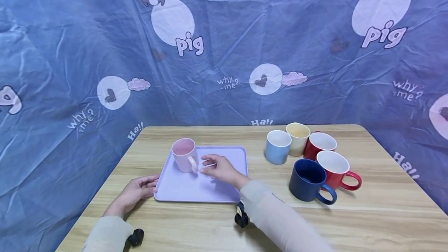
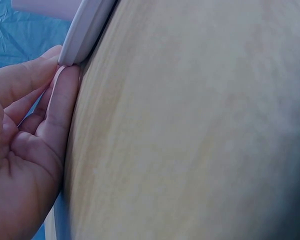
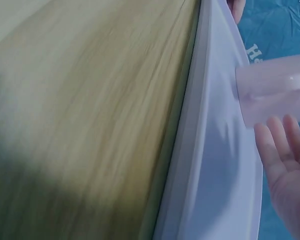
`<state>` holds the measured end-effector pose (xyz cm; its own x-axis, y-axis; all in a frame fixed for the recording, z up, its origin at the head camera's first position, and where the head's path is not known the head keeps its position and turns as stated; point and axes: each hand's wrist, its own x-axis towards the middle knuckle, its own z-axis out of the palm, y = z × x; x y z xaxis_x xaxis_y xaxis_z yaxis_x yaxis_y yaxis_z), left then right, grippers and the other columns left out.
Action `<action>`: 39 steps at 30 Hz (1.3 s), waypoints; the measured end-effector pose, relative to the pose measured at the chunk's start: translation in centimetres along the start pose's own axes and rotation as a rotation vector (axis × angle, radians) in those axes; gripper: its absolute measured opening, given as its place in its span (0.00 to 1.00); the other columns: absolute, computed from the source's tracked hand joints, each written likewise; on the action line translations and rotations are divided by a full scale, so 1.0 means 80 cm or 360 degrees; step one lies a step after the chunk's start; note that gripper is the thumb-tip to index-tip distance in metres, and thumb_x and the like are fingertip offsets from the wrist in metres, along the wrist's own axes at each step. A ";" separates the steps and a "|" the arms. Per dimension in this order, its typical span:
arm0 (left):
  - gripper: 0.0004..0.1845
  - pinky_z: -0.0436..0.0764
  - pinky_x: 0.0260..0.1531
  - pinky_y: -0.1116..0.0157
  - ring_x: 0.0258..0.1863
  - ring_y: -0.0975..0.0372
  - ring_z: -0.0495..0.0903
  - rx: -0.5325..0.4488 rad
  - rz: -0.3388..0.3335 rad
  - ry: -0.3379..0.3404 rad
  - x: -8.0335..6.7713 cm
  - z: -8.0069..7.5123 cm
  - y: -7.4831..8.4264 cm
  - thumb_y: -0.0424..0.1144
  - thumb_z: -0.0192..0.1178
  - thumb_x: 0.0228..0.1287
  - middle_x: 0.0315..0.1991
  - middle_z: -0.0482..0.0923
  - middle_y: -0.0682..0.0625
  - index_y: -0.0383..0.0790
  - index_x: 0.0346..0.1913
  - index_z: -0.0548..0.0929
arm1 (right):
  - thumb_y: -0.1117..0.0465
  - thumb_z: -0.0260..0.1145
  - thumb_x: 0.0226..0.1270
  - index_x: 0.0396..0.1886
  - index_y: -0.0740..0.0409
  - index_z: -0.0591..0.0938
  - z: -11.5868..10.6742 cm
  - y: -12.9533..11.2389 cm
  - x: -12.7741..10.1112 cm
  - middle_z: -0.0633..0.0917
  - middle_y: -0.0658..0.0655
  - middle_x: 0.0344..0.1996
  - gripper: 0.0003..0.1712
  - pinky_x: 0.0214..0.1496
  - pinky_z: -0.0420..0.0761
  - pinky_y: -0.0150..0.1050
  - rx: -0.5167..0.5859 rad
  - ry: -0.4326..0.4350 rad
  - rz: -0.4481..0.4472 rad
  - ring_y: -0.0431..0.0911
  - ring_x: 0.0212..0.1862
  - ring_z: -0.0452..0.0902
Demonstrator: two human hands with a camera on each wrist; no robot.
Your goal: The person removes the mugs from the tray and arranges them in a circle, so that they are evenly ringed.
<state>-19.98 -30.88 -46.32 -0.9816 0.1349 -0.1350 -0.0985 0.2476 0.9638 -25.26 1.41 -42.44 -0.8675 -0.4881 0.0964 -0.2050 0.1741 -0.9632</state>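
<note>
A pink mug (image 1: 184,156) stands upright on the back left part of a lilac tray (image 1: 224,189), its handle facing right. My right hand (image 1: 220,169) hovers over the tray to the right of the mug, fingers spread and slightly bent, holding nothing. The right wrist view shows the fingertips of this hand (image 3: 292,170) close to the pink mug (image 3: 270,90); whether they touch it, I cannot tell. At the tray's left edge is my left hand (image 1: 136,192). Its thumb and a finger pinch the tray rim (image 2: 80,37) in the left wrist view.
Right of the tray stand a light blue mug (image 1: 278,147), a cream mug (image 1: 296,143), a dark blue mug (image 1: 304,184) and two red mugs (image 1: 332,178), close together. All are on the wooden table (image 1: 182,228). A blue printed cloth (image 1: 217,57) hangs behind.
</note>
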 end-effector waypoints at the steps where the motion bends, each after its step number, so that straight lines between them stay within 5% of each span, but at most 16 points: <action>1: 0.32 0.78 0.48 0.70 0.48 0.66 0.78 0.0000 0.0006 -0.0001 0.000 0.000 0.000 0.23 0.61 0.58 0.57 0.72 0.29 0.16 0.64 0.61 | 0.65 0.69 0.60 0.58 0.69 0.75 0.004 0.000 0.002 0.80 0.69 0.49 0.27 0.36 0.85 0.47 0.0008 0.0024 -0.0017 0.54 0.45 0.80; 8: 0.32 0.78 0.48 0.71 0.47 0.69 0.78 -0.0011 0.0023 -0.0009 -0.001 0.000 0.000 0.23 0.61 0.59 0.57 0.72 0.28 0.15 0.64 0.61 | 0.67 0.70 0.57 0.55 0.69 0.77 0.028 0.006 0.016 0.82 0.66 0.46 0.25 0.40 0.84 0.37 0.0071 0.0108 -0.0068 0.55 0.46 0.80; 17: 0.32 0.78 0.48 0.71 0.46 0.69 0.78 -0.0005 0.0009 0.0000 -0.001 0.000 0.001 0.22 0.61 0.58 0.56 0.72 0.29 0.15 0.64 0.61 | 0.68 0.69 0.58 0.47 0.69 0.81 0.049 0.001 0.027 0.84 0.58 0.36 0.17 0.31 0.82 0.32 0.0010 0.0177 0.0014 0.43 0.36 0.78; 26: 0.31 0.78 0.48 0.72 0.46 0.70 0.78 -0.0019 0.0065 -0.0028 0.000 -0.001 -0.001 0.23 0.61 0.59 0.56 0.72 0.27 0.14 0.63 0.60 | 0.70 0.67 0.60 0.37 0.67 0.84 0.055 0.006 0.028 0.84 0.54 0.28 0.06 0.30 0.77 0.27 -0.0147 0.0241 -0.0079 0.35 0.28 0.72; 34: 0.32 0.78 0.48 0.71 0.47 0.68 0.78 0.0000 0.0054 -0.0011 0.000 0.002 -0.003 0.24 0.62 0.59 0.56 0.72 0.28 0.15 0.63 0.61 | 0.69 0.67 0.61 0.37 0.64 0.86 0.056 0.013 0.026 0.86 0.54 0.30 0.06 0.28 0.79 0.28 -0.0160 0.0283 -0.0095 0.35 0.27 0.75; 39: 0.32 0.78 0.48 0.71 0.47 0.67 0.78 0.0025 0.0040 0.0012 0.000 0.002 -0.001 0.24 0.62 0.59 0.56 0.73 0.29 0.15 0.63 0.61 | 0.69 0.67 0.60 0.39 0.65 0.87 0.053 0.017 0.024 0.87 0.57 0.31 0.08 0.30 0.81 0.29 -0.0050 0.0266 -0.0086 0.45 0.31 0.81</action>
<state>-19.96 -30.73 -46.47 -0.9850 0.1339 -0.1088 -0.0711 0.2595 0.9631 -25.25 -2.91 -44.64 -0.9174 -0.3491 0.1909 -0.2653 0.1791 -0.9474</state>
